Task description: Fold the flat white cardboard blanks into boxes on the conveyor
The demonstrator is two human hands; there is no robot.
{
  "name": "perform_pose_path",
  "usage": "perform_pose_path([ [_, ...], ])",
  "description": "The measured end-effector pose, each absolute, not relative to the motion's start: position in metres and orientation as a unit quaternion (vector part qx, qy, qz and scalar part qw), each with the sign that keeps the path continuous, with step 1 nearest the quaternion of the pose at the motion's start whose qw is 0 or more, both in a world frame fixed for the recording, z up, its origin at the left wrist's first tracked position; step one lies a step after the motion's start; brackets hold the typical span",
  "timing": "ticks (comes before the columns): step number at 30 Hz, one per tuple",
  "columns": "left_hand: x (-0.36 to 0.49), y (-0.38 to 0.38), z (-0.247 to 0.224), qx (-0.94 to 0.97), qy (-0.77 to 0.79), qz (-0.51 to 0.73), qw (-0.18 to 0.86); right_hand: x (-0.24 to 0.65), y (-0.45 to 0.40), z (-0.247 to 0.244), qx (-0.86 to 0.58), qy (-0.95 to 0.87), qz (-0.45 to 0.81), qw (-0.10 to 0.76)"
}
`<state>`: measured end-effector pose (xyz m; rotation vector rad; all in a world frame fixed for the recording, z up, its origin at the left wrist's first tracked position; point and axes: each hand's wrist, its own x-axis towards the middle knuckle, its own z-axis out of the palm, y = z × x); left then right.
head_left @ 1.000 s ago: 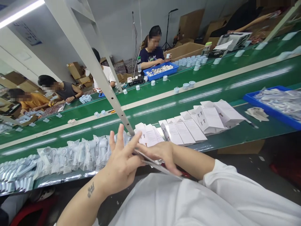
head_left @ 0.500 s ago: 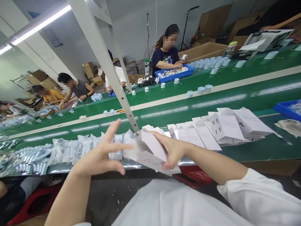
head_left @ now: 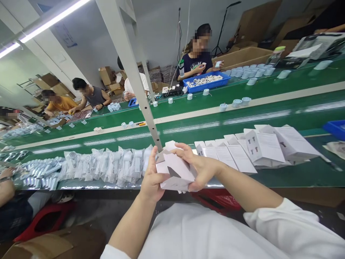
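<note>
Between my two hands is a white carton (head_left: 178, 171) with its end flaps sticking up, held over the bench's near edge. My left hand (head_left: 153, 176) grips its left side, thumb against a flap. Around the right side my right hand (head_left: 198, 165) is closed, fingers over the top and thumb at the near lower corner. What lies inside the carton is hidden. Left of my hands stands a row of light-blue items in clear plastic bags (head_left: 107, 165). To the right, several white printed cartons (head_left: 223, 154) lean in a row.
A slanting metal post (head_left: 134, 72) rises behind my hands. Green conveyor belts (head_left: 188, 126) carry light-blue cups (head_left: 237, 103). Co-workers sit across, one (head_left: 198, 54) at a blue tray (head_left: 206, 86). Unbagged light-blue parts (head_left: 41, 171) lie far left. A person's arm (head_left: 7, 183) shows at the left edge.
My left hand, spread and apart from the carton before, has moved right and closed on it. The carton has turned slightly in my right hand. The view has shifted a little.
</note>
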<state>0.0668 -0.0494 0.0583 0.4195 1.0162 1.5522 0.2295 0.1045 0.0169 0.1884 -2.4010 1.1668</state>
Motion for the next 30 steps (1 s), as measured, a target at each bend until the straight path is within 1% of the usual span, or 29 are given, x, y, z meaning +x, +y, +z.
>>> perform_pose_path([
  [2, 0.064, -0.051, 0.065, 0.166, 0.447, 0.693, 0.540, 0.231, 0.094, 0.026, 0.056, -0.881, 0.344, 0.320],
  [3, 0.063, -0.050, 0.067, 0.157, 0.456, 0.709, 0.514, 0.232, 0.086, 0.031, 0.041, -0.885, 0.302, 0.353],
  [4, 0.063, -0.050, 0.068, 0.148, 0.464, 0.722, 0.492, 0.232, 0.076, 0.036, 0.025, -0.892, 0.260, 0.369],
  [7, 0.067, -0.048, 0.068, 0.143, 0.473, 0.729, 0.473, 0.228, 0.045, 0.045, -0.022, -0.924, 0.164, 0.345],
  [12, 0.072, -0.050, 0.068, 0.161, 0.487, 0.705, 0.490, 0.223, 0.029, 0.043, -0.098, -0.922, 0.098, 0.362],
  [19, 0.070, -0.049, 0.070, 0.188, 0.488, 0.676, 0.519, 0.234, 0.043, 0.062, -0.056, -0.931, -0.013, 0.360],
  [22, 0.070, -0.049, 0.069, 0.212, 0.498, 0.655, 0.527, 0.238, 0.045, 0.073, -0.054, -0.937, -0.056, 0.341],
  [25, 0.068, -0.051, 0.070, 0.249, 0.496, 0.639, 0.533, 0.240, 0.044, 0.085, -0.065, -0.947, -0.069, 0.308],
  [30, 0.071, -0.054, 0.067, 0.313, 0.538, 0.608, 0.494, 0.237, 0.037, 0.091, -0.094, -0.963, -0.076, 0.240],
])
